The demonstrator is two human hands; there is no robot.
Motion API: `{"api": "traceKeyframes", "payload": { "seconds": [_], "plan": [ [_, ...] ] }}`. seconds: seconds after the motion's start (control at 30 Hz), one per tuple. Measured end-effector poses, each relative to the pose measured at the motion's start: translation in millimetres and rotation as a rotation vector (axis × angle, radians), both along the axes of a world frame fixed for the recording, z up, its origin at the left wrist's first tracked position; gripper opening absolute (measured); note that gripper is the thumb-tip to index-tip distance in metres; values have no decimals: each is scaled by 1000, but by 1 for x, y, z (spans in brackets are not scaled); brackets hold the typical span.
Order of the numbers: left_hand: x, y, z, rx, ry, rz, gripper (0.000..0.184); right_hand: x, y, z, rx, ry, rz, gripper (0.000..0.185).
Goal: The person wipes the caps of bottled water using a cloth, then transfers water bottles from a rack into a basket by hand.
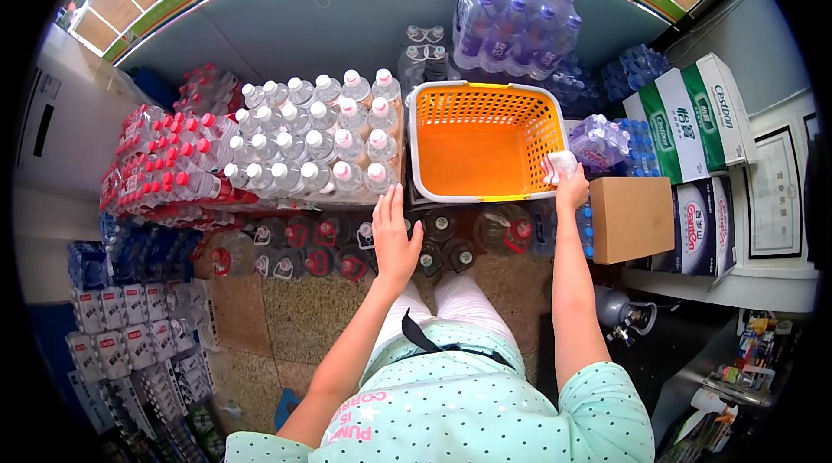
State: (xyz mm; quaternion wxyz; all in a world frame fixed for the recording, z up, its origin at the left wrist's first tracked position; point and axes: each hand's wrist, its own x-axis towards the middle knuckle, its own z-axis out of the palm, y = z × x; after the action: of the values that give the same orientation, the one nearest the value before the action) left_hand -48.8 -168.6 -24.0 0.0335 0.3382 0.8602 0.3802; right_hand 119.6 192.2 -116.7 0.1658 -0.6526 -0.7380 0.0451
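An orange plastic basket (pixel 472 159) with a white rim stands in front of me, its slotted walls around a bare orange bottom. At its front right corner my right hand (pixel 570 189) grips a white cloth with red stripes (pixel 559 167), which lies against the rim. My left hand (pixel 396 238) has its fingers stretched out and holds nothing. It is just in front of the nearest row of clear bottles (pixel 312 175) with white and pink caps; I cannot tell whether the fingertips touch one.
Red-capped bottle packs (pixel 169 151) are stacked at the left. Behind the basket stands a shrink-wrapped pack of purple-tinted bottles (pixel 517 25). A brown carton (pixel 633 218) and green-white boxes (pixel 691 120) are on the right. Large jugs (pixel 325 233) stand on the floor below.
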Motion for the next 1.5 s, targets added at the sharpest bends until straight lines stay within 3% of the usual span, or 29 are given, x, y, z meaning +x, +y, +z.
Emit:
{"api": "traceKeyframes", "payload": {
  "seconds": [0.17, 0.33, 0.43, 0.57, 0.67, 0.83, 0.9, 1.03, 1.07, 1.2, 1.3, 1.43, 1.47, 1.5],
  "plan": [
    [0, 0, 2, -17, -38, -19, 71, 10, 5, -12, 59, 208, 41, 48],
    [0, 4, 7, -5, -38, -44, 70, 4, -3, 16, 111, 355, 71, 44],
    [-1, 8, 17, 94, -127, -127, 68, -12, -16, 53, 251, 497, 446, 44],
    [-12, 18, 57, 192, -211, -288, 67, -46, -89, 140, -207, 504, 811, 54],
    [-25, 16, 85, 168, -132, -378, 74, -63, -145, 194, -490, 447, 1072, 62],
    [-42, -6, 103, -7, -195, -583, 65, -82, -194, 217, -587, 535, 1253, 56],
    [-40, -15, 105, 145, -187, -490, 49, -89, -206, 222, -561, 612, 1299, 56],
    [-39, -33, 106, 279, -223, -326, 34, -95, -216, 216, -727, 890, 1272, 91],
    [-38, -38, 107, 336, -252, -290, 34, -96, -216, 216, -729, 880, 1334, 110],
    [-30, -50, 107, 524, -414, -193, 32, -98, -230, 215, -1014, 963, 1285, 115],
    [-23, -55, 94, 642, -542, -197, 33, -101, -242, 213, -1182, 1071, 1169, 114],
    [-13, -55, 74, 740, -726, -210, 39, -103, -247, 208, -1209, 1036, 1154, 86],
    [-13, -56, 68, 692, -688, -193, 41, -103, -251, 207, -1096, 993, 1132, 62],
    [-13, -56, 65, 644, -650, -176, 43, -104, -250, 204, -988, 899, 1152, 56]
  ]
}}
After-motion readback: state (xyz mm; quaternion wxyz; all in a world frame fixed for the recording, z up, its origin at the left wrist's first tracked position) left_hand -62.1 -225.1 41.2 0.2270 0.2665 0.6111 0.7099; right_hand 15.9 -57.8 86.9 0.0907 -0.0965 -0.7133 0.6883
